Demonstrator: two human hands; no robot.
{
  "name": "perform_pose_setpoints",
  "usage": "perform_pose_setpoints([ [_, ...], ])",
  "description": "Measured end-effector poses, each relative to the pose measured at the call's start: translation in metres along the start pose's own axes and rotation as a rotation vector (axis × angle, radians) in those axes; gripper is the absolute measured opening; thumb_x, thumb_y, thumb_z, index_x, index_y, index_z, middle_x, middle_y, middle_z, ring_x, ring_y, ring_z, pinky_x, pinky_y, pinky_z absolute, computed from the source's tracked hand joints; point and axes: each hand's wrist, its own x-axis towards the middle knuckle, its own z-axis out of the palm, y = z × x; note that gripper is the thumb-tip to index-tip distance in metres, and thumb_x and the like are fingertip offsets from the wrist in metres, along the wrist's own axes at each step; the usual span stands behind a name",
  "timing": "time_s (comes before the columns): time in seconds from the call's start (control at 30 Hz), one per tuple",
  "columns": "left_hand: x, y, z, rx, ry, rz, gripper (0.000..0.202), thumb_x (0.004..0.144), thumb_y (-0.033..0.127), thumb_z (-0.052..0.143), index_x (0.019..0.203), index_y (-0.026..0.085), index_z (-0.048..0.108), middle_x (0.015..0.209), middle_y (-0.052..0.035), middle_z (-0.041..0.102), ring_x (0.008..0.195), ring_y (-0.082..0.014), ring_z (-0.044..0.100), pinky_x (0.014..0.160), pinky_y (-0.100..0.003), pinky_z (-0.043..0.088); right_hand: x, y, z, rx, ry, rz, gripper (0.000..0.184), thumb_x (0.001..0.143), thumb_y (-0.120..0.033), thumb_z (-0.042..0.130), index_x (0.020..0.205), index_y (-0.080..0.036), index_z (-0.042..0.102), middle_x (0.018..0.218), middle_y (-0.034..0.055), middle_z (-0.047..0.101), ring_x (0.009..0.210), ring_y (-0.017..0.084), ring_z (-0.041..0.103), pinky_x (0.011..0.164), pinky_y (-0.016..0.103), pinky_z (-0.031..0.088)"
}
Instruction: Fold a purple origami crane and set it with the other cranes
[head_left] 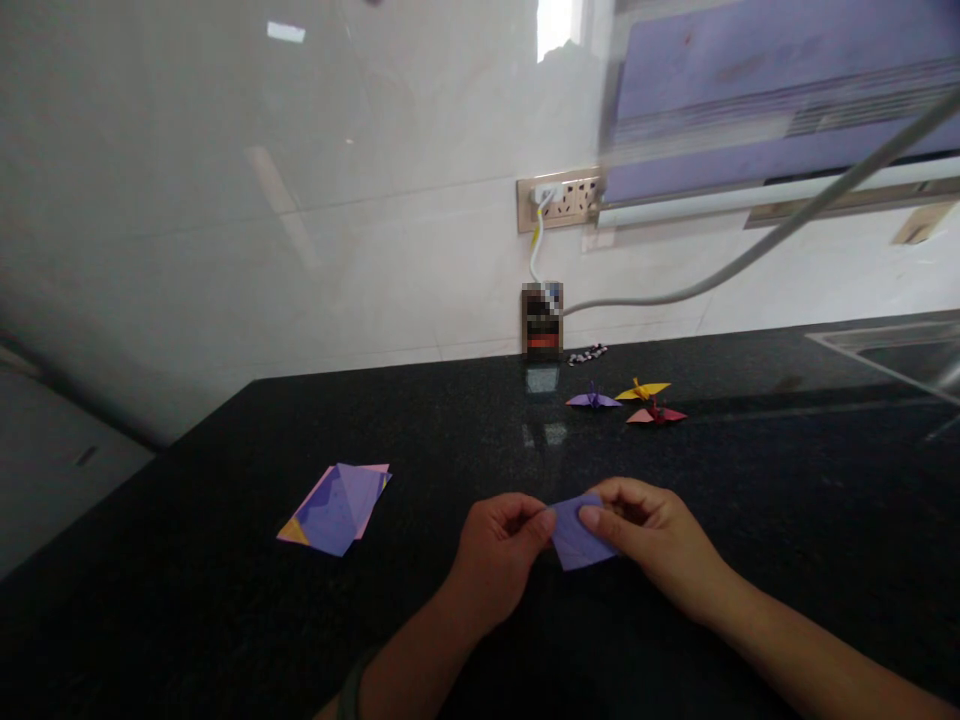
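Note:
A small folded piece of purple origami paper is held between my two hands above the dark counter. My left hand pinches its upper left corner between thumb and fingertips. On the other side, my right hand grips the paper with the thumb on its face and the fingers behind, where they are partly hidden. Farther back stand folded paper cranes: a purple crane, a yellow crane and a red and pink crane. To the left lies a loose stack of purple, pink and yellow paper sheets.
The black speckled counter meets a pale tiled wall. Against it stands a small blurred-out box, with a beaded string beside it. A grey cable runs right from there. A wall socket holds a white plug.

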Motion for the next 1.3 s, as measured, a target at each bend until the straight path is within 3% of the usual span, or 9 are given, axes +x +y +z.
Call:
perform_pose_setpoints([
  [0.1,0.0011,0.0023,-0.0010,-0.057,0.039,0.005,0.018,0.071,0.029,0.056,0.066,0.013,0.061,0.057,-0.0001,0.056,0.056,-0.0108,0.049,0.056,-0.023,0.038,-0.0006,-0.0011,0.0014,-0.004,-0.034,0.022,0.017,0.067,-0.031,0.063,0.061,-0.016,0.056,0.049,-0.0060,0.047,0.043,0.006,0.040,0.043,0.018,0.030],
  [0.2,0.0018,0.0043,0.0006,-0.120,0.056,-0.011,0.015,0.070,0.027,0.058,0.068,0.013,0.062,0.057,0.0004,0.056,0.055,-0.0103,0.049,0.056,-0.023,0.039,-0.0015,0.0003,-0.0004,-0.055,0.040,0.006,0.021,0.069,-0.032,0.062,0.058,-0.016,0.054,0.046,-0.0068,0.043,0.041,0.005,0.037,0.041,0.018,0.027],
  [0.33,0.0022,0.0059,0.0021,-0.149,0.057,-0.065,0.014,0.068,0.024,0.059,0.076,0.012,0.062,0.062,-0.0016,0.058,0.057,-0.0111,0.051,0.054,-0.022,0.039,-0.0008,0.0038,-0.0035,-0.050,0.033,-0.009,0.020,0.071,-0.033,0.060,0.061,-0.017,0.053,0.048,-0.0065,0.045,0.042,0.006,0.040,0.043,0.018,0.030],
  [0.57,0.0030,0.0085,0.0010,-0.092,0.086,-0.055,0.013,0.071,0.025,0.056,0.071,0.012,0.059,0.051,0.0024,0.051,0.047,-0.0078,0.044,0.045,-0.019,0.035,0.0005,0.0076,-0.0015,-0.108,-0.026,-0.013,0.016,0.073,-0.032,0.055,0.068,-0.017,0.053,0.050,-0.0053,0.046,0.043,0.008,0.041,0.044,0.020,0.033],
  [0.67,0.0028,0.0090,0.0020,-0.126,0.098,-0.103,0.020,0.070,0.027,0.057,0.082,0.011,0.060,0.051,0.0018,0.053,0.043,-0.0072,0.045,0.040,-0.018,0.033,0.0006,0.0086,-0.0019,-0.272,0.028,-0.154,0.014,0.076,-0.029,0.053,0.066,-0.018,0.055,0.055,-0.0032,0.047,0.048,0.009,0.045,0.046,0.021,0.035],
  [0.77,0.0022,0.0077,0.0025,-0.251,0.074,-0.159,0.029,0.070,0.029,0.059,0.092,0.011,0.058,0.072,-0.0058,0.063,0.058,-0.0123,0.058,0.051,-0.022,0.042,-0.0009,0.0071,-0.0030,-0.470,0.033,-0.412,0.011,0.077,-0.021,0.051,0.070,-0.018,0.059,0.066,0.0008,0.053,0.060,0.012,0.051,0.054,0.023,0.039],
  [0.87,0.0018,0.0051,0.0023,-0.340,0.060,-0.153,0.030,0.070,0.029,0.059,0.092,0.010,0.059,0.086,-0.0105,0.064,0.076,-0.0173,0.060,0.065,-0.027,0.045,-0.0026,0.0051,-0.0035,-0.554,-0.003,-0.532,0.012,0.078,-0.015,0.049,0.075,-0.019,0.060,0.069,0.0020,0.055,0.063,0.013,0.053,0.057,0.024,0.041],
  [1.3,0.0005,0.0067,0.0018,-0.439,0.054,-0.145,0.023,0.071,0.024,0.057,0.087,0.008,0.061,0.084,-0.0115,0.064,0.073,-0.0172,0.061,0.070,-0.030,0.045,-0.0031,0.0051,-0.0040,-0.594,-0.023,-0.545,0.010,0.078,-0.016,0.050,0.079,-0.019,0.060,0.070,0.0026,0.055,0.062,0.013,0.054,0.057,0.025,0.043],
])
